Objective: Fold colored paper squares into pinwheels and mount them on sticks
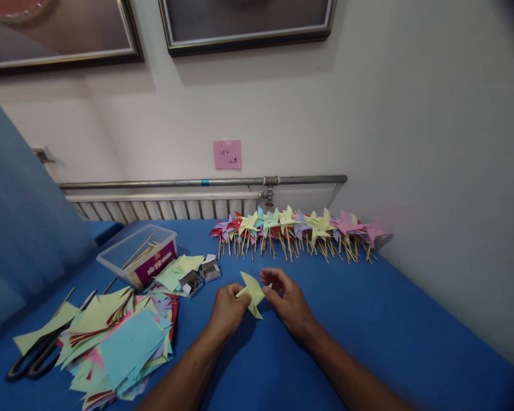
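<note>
A pale yellow paper pinwheel [254,292], its points folded and no stick visible on it, is held above the blue table. My left hand [228,308] pinches its left side between thumb and fingers. At its right side, my right hand [289,299] has curved fingers and a thumb against a paper point; the exact contact is partly hidden. To the left of my hands, a small open box of metal pins [191,283] stands beside another small grey box [209,270]. Pale green and yellow paper sheets [177,274] lie behind them.
Finished pinwheels [300,225] on sticks line the table's back edge. At left are a loose pile of coloured paper [131,348], black-handled scissors [43,354] and a clear plastic tub [111,260] with wooden sticks. A radiator [163,208] and pipe run along the wall.
</note>
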`<state>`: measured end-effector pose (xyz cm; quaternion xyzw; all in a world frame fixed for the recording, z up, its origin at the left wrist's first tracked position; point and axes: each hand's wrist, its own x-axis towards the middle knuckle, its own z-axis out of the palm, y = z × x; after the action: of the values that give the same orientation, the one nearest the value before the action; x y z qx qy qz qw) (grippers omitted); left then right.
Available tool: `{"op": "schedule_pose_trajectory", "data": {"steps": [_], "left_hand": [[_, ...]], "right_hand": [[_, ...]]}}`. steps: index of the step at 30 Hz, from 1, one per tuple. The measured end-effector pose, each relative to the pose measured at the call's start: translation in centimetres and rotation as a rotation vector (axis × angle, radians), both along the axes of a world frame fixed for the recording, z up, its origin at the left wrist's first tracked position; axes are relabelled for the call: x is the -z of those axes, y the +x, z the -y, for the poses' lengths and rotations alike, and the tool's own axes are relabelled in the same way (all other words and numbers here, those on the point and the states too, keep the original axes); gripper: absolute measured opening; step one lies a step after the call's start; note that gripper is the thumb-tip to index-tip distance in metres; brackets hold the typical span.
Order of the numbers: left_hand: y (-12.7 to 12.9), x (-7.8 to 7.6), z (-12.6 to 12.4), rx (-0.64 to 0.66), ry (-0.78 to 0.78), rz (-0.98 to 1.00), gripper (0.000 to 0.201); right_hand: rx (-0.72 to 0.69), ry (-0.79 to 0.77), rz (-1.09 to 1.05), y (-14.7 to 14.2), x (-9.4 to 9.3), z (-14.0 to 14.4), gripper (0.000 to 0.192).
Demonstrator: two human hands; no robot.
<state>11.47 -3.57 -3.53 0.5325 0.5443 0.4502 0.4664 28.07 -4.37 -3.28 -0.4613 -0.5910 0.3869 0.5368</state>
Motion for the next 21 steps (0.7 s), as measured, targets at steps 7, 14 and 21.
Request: {"op": "schedule_pose_trajectory", "data": {"steps": [7, 14, 21], "left_hand": [[0.0, -0.1, 0.0, 0.033, 0.0, 0.044, 0.023], [0.1, -0.2, 0.1, 0.082, -0.004, 0.084, 0.027], [0.1, 0.3, -0.1, 0.094, -0.005, 0.086, 0.025]], "right_hand": [[0.025, -0.164, -0.262, -1.0, 1.0, -0.6, 0.045], [-0.106, -0.306, -0.419, -1.7, 1.8, 0.2, 0.041], [-0.083, -0.309, -0.466, -2.1, 1.5, 0.6, 0.046]]}}
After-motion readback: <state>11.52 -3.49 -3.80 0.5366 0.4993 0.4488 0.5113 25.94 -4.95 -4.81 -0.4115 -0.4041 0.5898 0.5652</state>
